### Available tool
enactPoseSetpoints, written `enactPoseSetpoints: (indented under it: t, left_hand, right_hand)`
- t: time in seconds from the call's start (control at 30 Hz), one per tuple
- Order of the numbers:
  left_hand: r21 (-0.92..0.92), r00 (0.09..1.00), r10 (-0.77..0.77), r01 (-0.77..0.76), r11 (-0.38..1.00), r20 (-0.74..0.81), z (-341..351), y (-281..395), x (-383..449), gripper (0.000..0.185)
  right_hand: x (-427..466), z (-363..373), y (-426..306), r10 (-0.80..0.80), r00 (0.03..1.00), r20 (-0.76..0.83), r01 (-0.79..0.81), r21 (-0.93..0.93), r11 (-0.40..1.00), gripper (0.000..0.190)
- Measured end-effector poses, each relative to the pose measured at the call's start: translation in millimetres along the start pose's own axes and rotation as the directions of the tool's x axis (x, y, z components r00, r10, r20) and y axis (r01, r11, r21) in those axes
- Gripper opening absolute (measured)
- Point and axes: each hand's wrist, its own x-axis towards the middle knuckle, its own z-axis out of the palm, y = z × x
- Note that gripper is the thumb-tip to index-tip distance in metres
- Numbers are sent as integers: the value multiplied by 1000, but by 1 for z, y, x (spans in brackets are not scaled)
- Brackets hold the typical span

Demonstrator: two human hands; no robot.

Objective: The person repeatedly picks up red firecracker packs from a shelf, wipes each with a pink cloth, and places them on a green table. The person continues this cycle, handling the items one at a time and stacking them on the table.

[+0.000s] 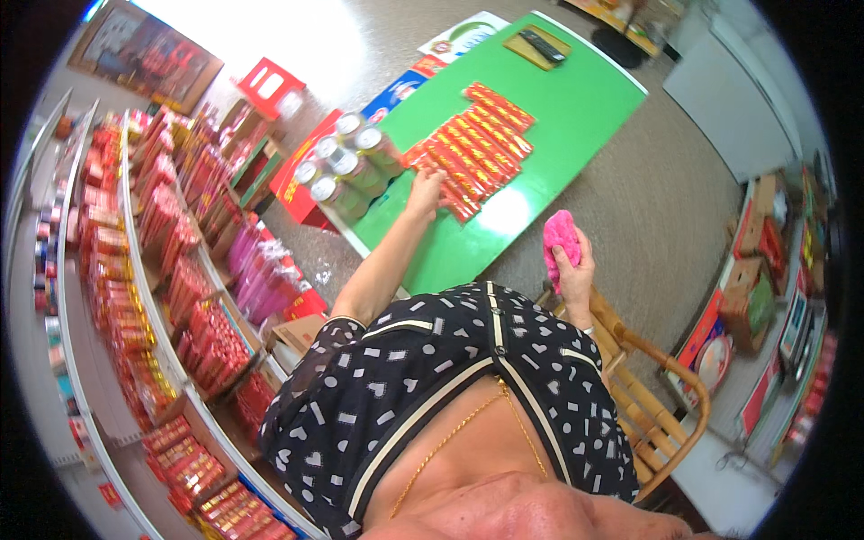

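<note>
On the green tabletop (574, 115), several red packets with gold print (472, 152) lie side by side in a slanting row. My left hand (426, 192) reaches over the table, its bent fingers at the near left end of these packets. Whether it grips one cannot be made out. Several cans with silver lids (347, 162) stand grouped just left of that hand, partly under clear wrap. A bright pink fluffy cloth (560, 246) is bunched in my right hand (575, 273), held past the table's right edge.
A small tray (520, 50) with a black remote control (542, 46) lies at the table's far end. Shelves of red packets (111, 270) run along the left. A bamboo chair (641, 405) stands at my right, with low shelves holding cardboard boxes (742, 297) beyond it.
</note>
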Motion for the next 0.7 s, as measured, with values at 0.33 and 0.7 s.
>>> enactPoseSetpoints:
  t: [0.33,0.7]
  left_hand:
    - [-146,745,384,-536,831,-546,-251,7,-219,23]
    - [499,-594,197,-400,769,-780,-602,-12,-575,25]
  right_hand:
    - [-29,107,-39,-12,910,414,-66,174,983,47]
    - [-124,279,-116,-318,585,746,40,365,930,54]
